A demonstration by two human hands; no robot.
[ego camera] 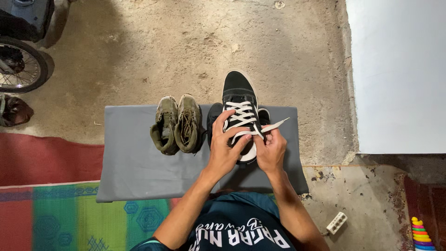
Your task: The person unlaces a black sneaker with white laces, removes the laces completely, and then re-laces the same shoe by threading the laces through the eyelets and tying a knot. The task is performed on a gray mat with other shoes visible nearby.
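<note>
Work surface: grey mat (134,162) laid on a rough concrete floor (186,46), in front of the seated person.
Item in hand: black sneaker (238,90) with white sole edge, toe pointing away from the person, resting on the right half of the mat.
Lacing: flat white shoelace (241,115) crossed through the upper eyelets; one loose end runs out to the right, past the shoe.
Left hand (226,149): fingers curled over the sneaker's tongue area, pinching the lace where it crosses.
Right hand (271,148): closed in a pinch on the loose lace end, just beside the left hand.
Handling judgement: the sneaker looks light, with a soft upper and a stiffer sole; best steadied at the sides or heel. The lace is limp and likely to slip, so hold it near the tip.
Adjacent items: pair of worn olive boots (177,124) standing just to the left of the sneaker; second dark shoe (214,118) partly hidden between them.
Surroundings: bicycle wheel (18,65) at upper left; patterned rug (69,214) at lower left; white slab (399,69) at right.
</note>
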